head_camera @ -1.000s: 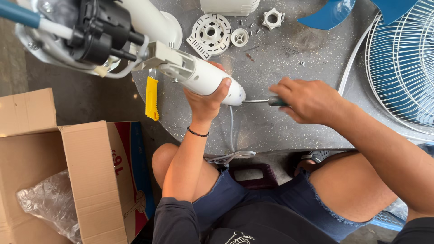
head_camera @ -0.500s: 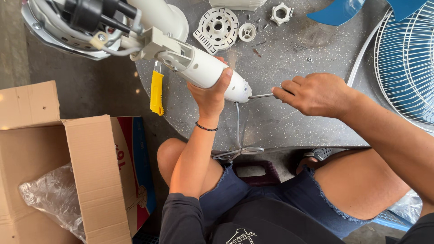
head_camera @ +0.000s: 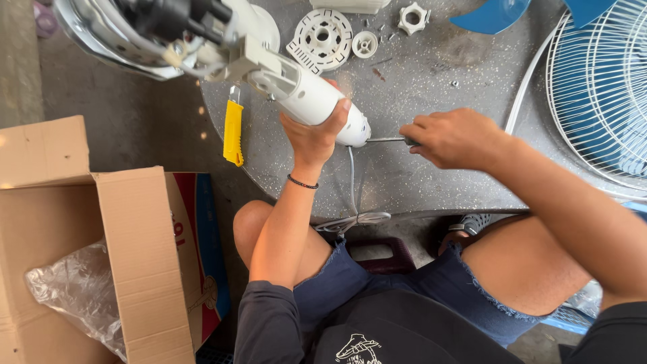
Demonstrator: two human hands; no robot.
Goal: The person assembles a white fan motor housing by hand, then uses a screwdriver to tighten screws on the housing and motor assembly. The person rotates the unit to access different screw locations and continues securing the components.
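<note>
Head view: left hand [head_camera: 311, 131] clenched around white fan neck [head_camera: 317, 101], now raised nearer the motor housing [head_camera: 155, 27] than a second ago; right hand [head_camera: 458, 138] grips screwdriver [head_camera: 385, 140], tip at the neck's end, so driving appears under way; yellow cutter [head_camera: 233, 133] on counter [head_camera: 431, 182]; cardboard box [head_camera: 81, 236] alongside.

An open brown cardboard box [head_camera: 101, 249] is seen at the lower left of the frame, standing on the floor beside the grey surface [head_camera: 418, 182]. Its flaps are folded outward, one toward the upper left and one toward the centre. One outer side is printed in red and blue, with red markings on a white patch. A crumpled clear plastic bag [head_camera: 74, 293] is lodged inside the box, at the lower left edge.
</note>
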